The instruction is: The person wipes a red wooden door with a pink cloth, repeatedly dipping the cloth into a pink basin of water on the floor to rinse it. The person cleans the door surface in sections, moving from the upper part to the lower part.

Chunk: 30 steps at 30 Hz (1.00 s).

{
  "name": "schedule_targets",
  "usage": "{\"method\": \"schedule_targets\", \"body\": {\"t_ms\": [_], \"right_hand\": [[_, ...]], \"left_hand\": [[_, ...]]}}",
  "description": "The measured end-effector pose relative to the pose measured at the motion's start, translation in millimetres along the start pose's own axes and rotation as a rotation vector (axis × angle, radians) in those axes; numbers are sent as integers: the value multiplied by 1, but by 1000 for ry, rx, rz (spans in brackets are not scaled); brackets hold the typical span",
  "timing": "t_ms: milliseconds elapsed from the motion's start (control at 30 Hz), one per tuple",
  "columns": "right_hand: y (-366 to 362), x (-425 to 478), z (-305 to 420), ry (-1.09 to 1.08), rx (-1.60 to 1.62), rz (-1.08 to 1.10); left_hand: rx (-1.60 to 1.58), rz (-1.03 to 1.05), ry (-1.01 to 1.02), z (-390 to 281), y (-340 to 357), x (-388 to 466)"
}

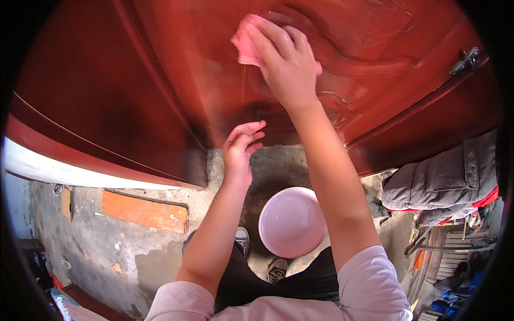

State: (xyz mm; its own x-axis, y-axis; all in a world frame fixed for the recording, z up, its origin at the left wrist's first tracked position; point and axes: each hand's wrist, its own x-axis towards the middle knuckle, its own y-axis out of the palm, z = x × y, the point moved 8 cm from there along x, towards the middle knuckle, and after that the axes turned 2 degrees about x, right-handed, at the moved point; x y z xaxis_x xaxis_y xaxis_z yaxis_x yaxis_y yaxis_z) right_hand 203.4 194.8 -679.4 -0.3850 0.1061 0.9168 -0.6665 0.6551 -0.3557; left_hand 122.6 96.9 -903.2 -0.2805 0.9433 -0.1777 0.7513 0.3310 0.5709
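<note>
My right hand (287,60) presses a folded pink cloth (249,44) against a glossy red door (209,52) with raised mouldings. Part of the cloth also sticks out by the wrist side of that hand. Lower and to the left, my left hand (243,146) is raised before the door's lower part, fingers loosely curled and apart, holding nothing. On the concrete floor below stands a pale pink plastic basin (292,222), just ahead of my shoes; my right forearm covers a bit of its rim.
A metal latch (464,62) is on the door's right side. An orange board (144,210) lies on the floor at the left. Grey padded clothing (437,180) hangs at the right, above a slatted rack (453,257). Red door frame panels flank the door.
</note>
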Motion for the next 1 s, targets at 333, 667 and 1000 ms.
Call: {"method": "schedule_targets", "body": {"t_ms": [333,667,1000], "right_hand": [[10,6,17,140,24,-33],[-16,-68,-40,524,34,-2],[-20,-58,-47,579,87,-121]], "left_hand": [[55,-30,37,-5,-9,6],[127,-21,44,-6,-14,3],[144,-53,36,-2,-11,11]]}}
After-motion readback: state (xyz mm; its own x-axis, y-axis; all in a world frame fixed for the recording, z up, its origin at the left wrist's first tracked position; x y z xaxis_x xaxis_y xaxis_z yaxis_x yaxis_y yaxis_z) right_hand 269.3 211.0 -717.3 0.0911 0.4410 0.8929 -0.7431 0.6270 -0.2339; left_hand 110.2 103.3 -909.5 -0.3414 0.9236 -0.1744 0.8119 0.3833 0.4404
